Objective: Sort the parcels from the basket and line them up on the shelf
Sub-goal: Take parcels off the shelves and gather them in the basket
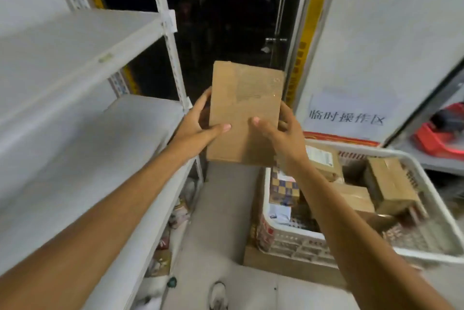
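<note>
A flat brown cardboard parcel (244, 111) is held up in the middle of the view, between the shelf and the basket. My left hand (198, 123) grips its left edge with the thumb across the front. My right hand (278, 131) grips its right edge the same way. The white metal shelf (82, 138) stands at the left, and its two visible boards are bare. The white plastic basket (426, 174) sits low at the right and holds several cardboard parcels, among them a checkered box (285, 187).
A white wall panel with a printed paper sign (346, 113) rises behind the basket. A red object (442, 133) lies on a shelf at the far right. Small packets sit on the shelf's lowest level (175, 211). Dark glass doors fill the background.
</note>
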The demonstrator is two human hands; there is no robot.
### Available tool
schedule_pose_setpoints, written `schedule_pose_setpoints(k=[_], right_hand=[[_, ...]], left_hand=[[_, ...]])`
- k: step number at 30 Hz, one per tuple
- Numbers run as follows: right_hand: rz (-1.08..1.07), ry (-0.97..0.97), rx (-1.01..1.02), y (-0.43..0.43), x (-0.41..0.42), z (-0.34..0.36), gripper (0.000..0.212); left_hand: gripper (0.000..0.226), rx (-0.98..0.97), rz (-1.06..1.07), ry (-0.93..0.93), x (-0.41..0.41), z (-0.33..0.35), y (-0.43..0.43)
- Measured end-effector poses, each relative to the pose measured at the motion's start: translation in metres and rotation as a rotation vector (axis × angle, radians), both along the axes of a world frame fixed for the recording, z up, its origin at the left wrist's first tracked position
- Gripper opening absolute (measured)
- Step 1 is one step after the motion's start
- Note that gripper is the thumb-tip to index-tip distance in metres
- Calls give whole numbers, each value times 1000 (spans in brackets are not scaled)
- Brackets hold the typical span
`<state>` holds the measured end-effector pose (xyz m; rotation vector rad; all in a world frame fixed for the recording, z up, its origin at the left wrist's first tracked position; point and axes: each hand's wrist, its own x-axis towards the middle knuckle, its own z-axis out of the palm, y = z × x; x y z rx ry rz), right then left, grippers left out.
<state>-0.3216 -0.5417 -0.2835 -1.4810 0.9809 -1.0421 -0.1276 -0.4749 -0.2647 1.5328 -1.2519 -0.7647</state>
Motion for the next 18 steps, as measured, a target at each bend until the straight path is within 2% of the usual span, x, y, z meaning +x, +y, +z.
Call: schedule_pose_setpoints(k=[3, 8, 11, 15, 18], right_hand=[[-112, 90, 106, -12, -30, -36, 76], [-252, 148, 232, -22, -69, -76, 68], [-319, 164, 285, -27, -93, -92, 72], [-386, 144, 336, -33, -126, -105, 67], [-414, 131, 372, -39, -152, -117, 69]], left_hand=[[90, 114, -81, 21, -24, -50, -36], [95, 312, -227, 69, -56, -104, -85], [93, 334, -313, 110, -82, -121, -103], [86, 355, -419, 188, -118, -133, -123], [87, 382, -493, 175, -143, -144, -140]])
